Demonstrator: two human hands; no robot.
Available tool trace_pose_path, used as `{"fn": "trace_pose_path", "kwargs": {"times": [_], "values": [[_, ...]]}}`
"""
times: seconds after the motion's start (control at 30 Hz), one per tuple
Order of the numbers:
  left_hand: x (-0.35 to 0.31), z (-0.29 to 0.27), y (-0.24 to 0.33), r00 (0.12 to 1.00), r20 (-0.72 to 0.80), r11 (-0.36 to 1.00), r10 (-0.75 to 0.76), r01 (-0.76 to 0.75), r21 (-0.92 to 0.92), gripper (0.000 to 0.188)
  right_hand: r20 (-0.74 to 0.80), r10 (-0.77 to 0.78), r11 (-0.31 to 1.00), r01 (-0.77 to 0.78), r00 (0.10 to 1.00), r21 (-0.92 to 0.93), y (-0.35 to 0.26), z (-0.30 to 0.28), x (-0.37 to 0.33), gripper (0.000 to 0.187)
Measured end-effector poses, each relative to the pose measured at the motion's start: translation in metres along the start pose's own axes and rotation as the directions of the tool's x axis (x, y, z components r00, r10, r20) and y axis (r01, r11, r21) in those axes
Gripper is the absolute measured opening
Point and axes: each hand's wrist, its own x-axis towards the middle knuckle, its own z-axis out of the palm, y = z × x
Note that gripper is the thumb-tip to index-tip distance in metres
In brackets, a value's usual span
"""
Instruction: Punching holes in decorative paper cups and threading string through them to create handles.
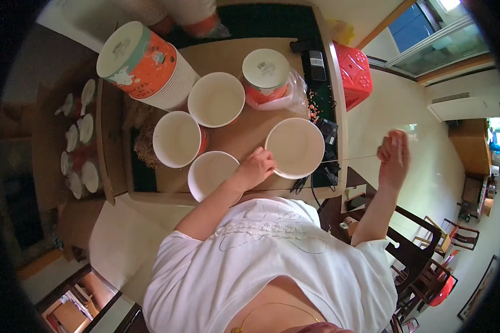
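Observation:
My left hand (pixel 255 168) pinches the near-left rim of a white paper tub (pixel 295 147) that stands mouth up on the table. Its inside looks plain white. Off to the right, past the table's edge, my right hand (pixel 395 155) is raised with its fingers pressed together; what they hold, if anything, is too small to make out. Left of the pinched tub stand three more tubs with open mouths: a far one (pixel 216 100), a left one (pixel 177 139) and a near one (pixel 210 175), partly behind my left forearm.
Behind the tubs lies a tall nested stack of orange-and-green tubs (pixel 144 64). An upturned tub (pixel 265 69) sits in clear plastic. Small orange bits (pixel 313 107), a black device (pixel 314 66) and cables (pixel 330 173) line the table's right side, beside a red stool (pixel 353 76).

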Motion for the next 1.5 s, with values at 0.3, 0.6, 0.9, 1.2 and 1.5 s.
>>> {"fn": "trace_pose_path", "kwargs": {"times": [0.3,0.6,0.9,1.2,1.5], "values": [[0.01,-0.035,-0.02,0.996,0.091,0.976,0.005,-0.024,0.215,0.001,0.186,0.256,0.884,-0.152,0.949,-0.442,0.077,0.014,0.0,0.015],[0.021,-0.052,-0.029,0.999,-0.024,0.933,0.042,-0.03,0.36,0.008,0.16,0.384,0.901,-0.331,0.91,-0.279,0.101,0.009,-0.009,0.017],[0.066,0.003,0.028,0.95,-0.31,0.988,-0.032,-0.017,-0.155,0.017,0.718,0.513,0.818,-0.52,0.47,-0.244,0.052,0.019,-0.051,0.018],[0.069,0.056,0.041,0.935,-0.041,0.918,-0.352,0.337,-0.207,0.035,0.334,0.436,0.898,-0.427,0.835,-0.106,0.111,0.009,-0.048,0.012],[0.045,-0.042,0.034,0.875,0.161,0.364,-0.458,0.349,-0.863,0.031,0.329,0.308,0.951,-0.302,0.893,-0.071,0.14,0.064,-0.041,0.011]]}}
